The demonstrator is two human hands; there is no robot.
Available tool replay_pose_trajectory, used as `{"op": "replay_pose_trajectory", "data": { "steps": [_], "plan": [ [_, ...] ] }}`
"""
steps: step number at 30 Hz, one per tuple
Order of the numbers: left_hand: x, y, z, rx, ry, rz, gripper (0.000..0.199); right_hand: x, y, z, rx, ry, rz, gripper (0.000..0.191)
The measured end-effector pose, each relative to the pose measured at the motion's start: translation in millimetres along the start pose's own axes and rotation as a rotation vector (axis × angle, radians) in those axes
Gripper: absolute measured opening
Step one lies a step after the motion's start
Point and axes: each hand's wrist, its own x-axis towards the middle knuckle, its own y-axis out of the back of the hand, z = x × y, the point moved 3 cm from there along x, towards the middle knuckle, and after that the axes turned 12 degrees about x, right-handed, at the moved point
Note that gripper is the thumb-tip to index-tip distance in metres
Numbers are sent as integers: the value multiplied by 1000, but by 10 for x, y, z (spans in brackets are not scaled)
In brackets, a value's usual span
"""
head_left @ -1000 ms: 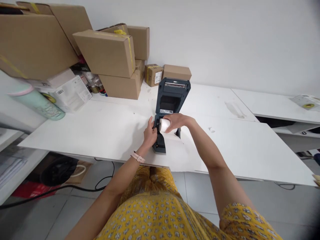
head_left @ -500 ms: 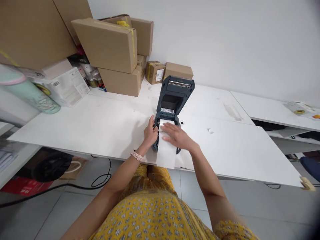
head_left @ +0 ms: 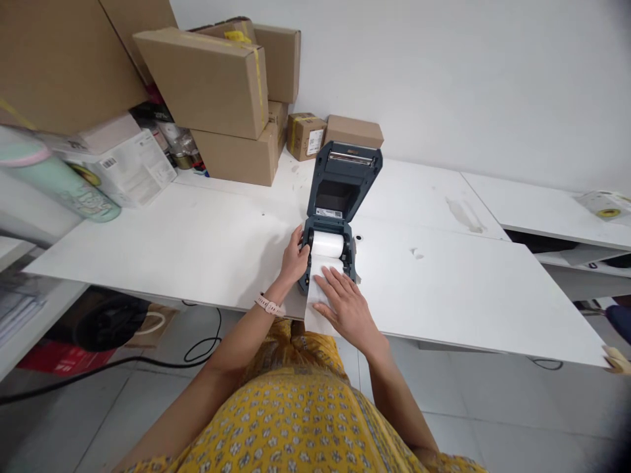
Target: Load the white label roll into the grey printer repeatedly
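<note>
Paper roll (head_left: 328, 245) is seated in the roll-fed printer (head_left: 328, 227), long axis crosswise. Printer's left edge is gripped by the left hand (head_left: 294, 257), nearer the roll, which lies just right. Roll: smooth, white, cylindrical; printer: angular, dark, plastic-looking. Paper strip (head_left: 318, 322) is partly covered by the right hand (head_left: 344, 305), unclenched, palm down; roll lies just beyond its fingertips.

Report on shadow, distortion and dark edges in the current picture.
Head view: a soft shadow falls on the table beside the left hand; head view: the bottle near the left edge looks stretched; head view: the lower right corner darkens.
</note>
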Motion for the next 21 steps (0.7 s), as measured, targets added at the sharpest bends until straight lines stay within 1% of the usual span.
{"op": "replay_pose_trajectory", "data": {
  "steps": [3,5,7,10,11,12,13,14,16,17,18,19,21],
  "plan": [
    [-64,7,28,-22,18,-12,63,-41,-44,-18,14,31,81,56],
    [-197,16,52,-9,31,-24,68,-79,-65,-38,33,36,108,56],
    [-382,23,65,7,37,-60,77,-131,-41,-51,73,36,116,56],
    [-630,37,60,-43,38,-124,90,-182,123,-7,230,75,55,50],
    [-681,42,52,-71,48,-144,93,-167,224,43,310,91,52,46],
    [-712,48,43,-94,65,-159,96,-121,353,118,390,100,92,42],
    [-727,54,34,-109,84,-172,99,-41,504,221,460,100,173,39],
    [-730,58,25,-118,100,-181,102,74,677,352,508,89,323,38],
    [-729,63,10,-131,113,-193,107,397,1025,667,512,53,672,47],
    [-734,63,2,-137,110,-200,109,611,1169,830,521,41,774,52],
    [-747,62,-10,-144,110,-203,111,853,1289,987,547,38,809,56],
    [-770,61,-26,-150,116,-203,113,1103,1388,1132,587,39,811,59],
    [-834,58,-64,-166,145,-198,116,1548,1522,1358,695,26,763,67]
  ]
}}
